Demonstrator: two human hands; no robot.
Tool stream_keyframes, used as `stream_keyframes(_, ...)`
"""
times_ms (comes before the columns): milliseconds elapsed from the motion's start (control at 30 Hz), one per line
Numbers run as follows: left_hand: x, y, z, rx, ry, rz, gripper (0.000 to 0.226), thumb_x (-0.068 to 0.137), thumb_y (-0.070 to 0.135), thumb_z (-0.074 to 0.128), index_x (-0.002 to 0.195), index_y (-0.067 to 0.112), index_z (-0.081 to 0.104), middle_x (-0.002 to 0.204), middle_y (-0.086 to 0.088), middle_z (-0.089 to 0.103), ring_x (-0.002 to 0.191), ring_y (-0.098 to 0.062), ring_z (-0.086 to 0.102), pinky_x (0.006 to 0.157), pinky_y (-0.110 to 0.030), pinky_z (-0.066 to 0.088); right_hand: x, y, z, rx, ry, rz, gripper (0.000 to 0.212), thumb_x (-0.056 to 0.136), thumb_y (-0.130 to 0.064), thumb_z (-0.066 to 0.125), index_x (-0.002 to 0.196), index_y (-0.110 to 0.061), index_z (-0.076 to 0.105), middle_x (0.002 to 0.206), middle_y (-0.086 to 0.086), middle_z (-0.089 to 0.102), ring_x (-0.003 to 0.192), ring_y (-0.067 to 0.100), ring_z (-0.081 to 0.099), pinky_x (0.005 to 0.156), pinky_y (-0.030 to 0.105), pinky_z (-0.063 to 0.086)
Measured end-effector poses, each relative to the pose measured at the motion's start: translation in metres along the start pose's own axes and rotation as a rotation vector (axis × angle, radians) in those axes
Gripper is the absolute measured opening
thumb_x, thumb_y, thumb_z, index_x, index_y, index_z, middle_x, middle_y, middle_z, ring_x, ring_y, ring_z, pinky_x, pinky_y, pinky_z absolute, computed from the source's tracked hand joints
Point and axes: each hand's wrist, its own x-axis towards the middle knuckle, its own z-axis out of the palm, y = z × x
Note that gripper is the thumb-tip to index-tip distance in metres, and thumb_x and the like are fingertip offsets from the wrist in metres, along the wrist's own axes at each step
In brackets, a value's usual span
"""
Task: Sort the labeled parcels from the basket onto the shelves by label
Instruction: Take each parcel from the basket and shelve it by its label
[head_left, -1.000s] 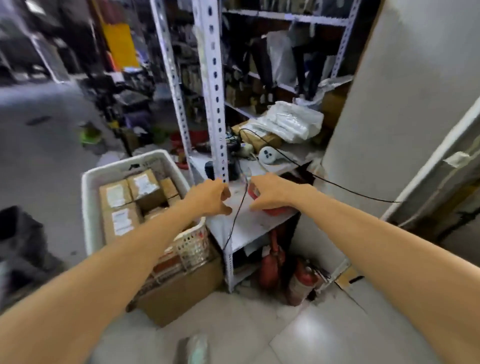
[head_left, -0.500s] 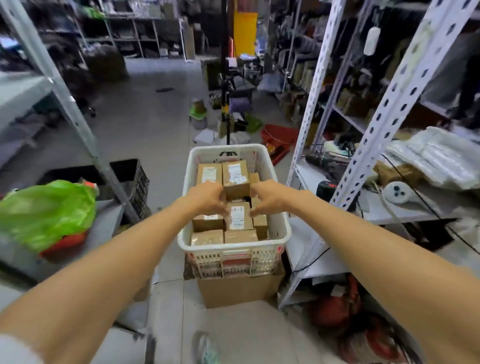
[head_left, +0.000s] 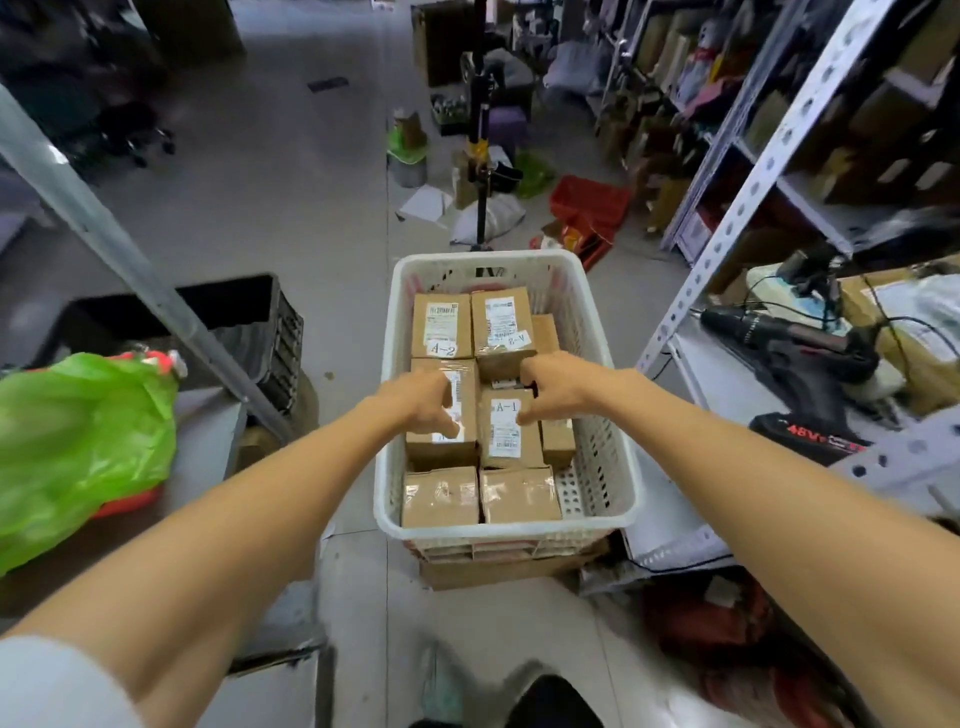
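Well, brown labeled parcels (head_left: 441, 325) side by side in white basket (head_left: 509, 531).

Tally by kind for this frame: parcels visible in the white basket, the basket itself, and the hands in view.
Parcels: 8 visible
White basket: 1
Hands: 2, left hand and right hand
Total: 11

left hand (head_left: 418, 408), right hand (head_left: 558, 387) on parcels (head_left: 440, 496), basket (head_left: 506, 531), grip unclear
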Motion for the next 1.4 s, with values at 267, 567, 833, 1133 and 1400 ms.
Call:
stream_keyframes(267, 0.052, -0.024, 0.007, -0.056, -0.064, -0.137, 0.054, 0.08, 0.038, 0.069, 0.126, 0.014, 0.055, 0.124, -0.003, 0.06, 0.106, -0.022, 0.058, 0.087, -0.036, 0.051, 0.077, 0.051, 0.004, -0.039, -0.144, 0.042, 0.045, 0.08, -0.047, 0.068, 0.105, -0.013, 0.05, 0.105, 0.005, 0.054, 0.09, 0.022, 0.052, 0.072, 0.034, 0.046)
stream_keyframes(567, 0.12, -0.044, 0.021, -0.106, -0.06, -0.238, 0.057, 0.083, 0.035, 0.068, 0.133, 0.015, 0.048, 0.129, -0.004, 0.057, 0.114, -0.025, 0.055, 0.082, -0.035, 0.043, 0.155, 0.063, 0.036, 0.08, -0.248, 0.026, 0.065, 0.084, -0.044, 0.067, 0.132, -0.005, 0.047, 0.132, 0.011, 0.054, 0.117, 0.029, 0.053, 0.093, 0.039, 0.048)
stream_keyframes(833, 0.179, -0.077, 0.076, -0.163, -0.068, -0.3, 0.058, 0.086, 0.024, 0.064, 0.136, 0.008, 0.038, 0.128, -0.012, 0.053, 0.113, -0.033, 0.054, 0.08, -0.036, 0.044, 0.215, 0.044, 0.106, 0.142, -0.211, 0.004, 0.062, 0.088, -0.034, 0.063, 0.135, -0.002, 0.039, 0.135, 0.018, 0.045, 0.119, 0.034, 0.048, 0.09, 0.038, 0.044)
stream_keyframes(1133, 0.247, -0.101, 0.137, -0.442, 0.01, -0.487, 0.093, 0.077, 0.019, 0.072, 0.144, -0.007, 0.013, 0.142, -0.022, 0.032, 0.125, -0.033, 0.043, 0.102, -0.036, 0.043, 0.282, 0.059, 0.178, 0.301, -0.197, 0.14, 0.079, 0.088, -0.041, 0.062, 0.146, -0.003, 0.025, 0.14, 0.02, 0.041, 0.125, 0.035, 0.046, 0.101, 0.041, 0.043)
stream_keyframes(1400, 0.26, -0.107, 0.175, -1.08, 0.007, -0.528, 0.096, 0.065, 0.008, 0.08, 0.139, 0.016, 0.019, 0.13, -0.004, 0.054, 0.118, -0.022, 0.054, 0.099, -0.036, 0.045, 0.292, 0.085, 0.206, 0.72, -0.096, 0.355, 0.081, 0.088, -0.043, 0.064, 0.146, -0.011, 0.018, 0.137, 0.009, 0.052, 0.118, 0.027, 0.056, 0.09, 0.031, 0.046)
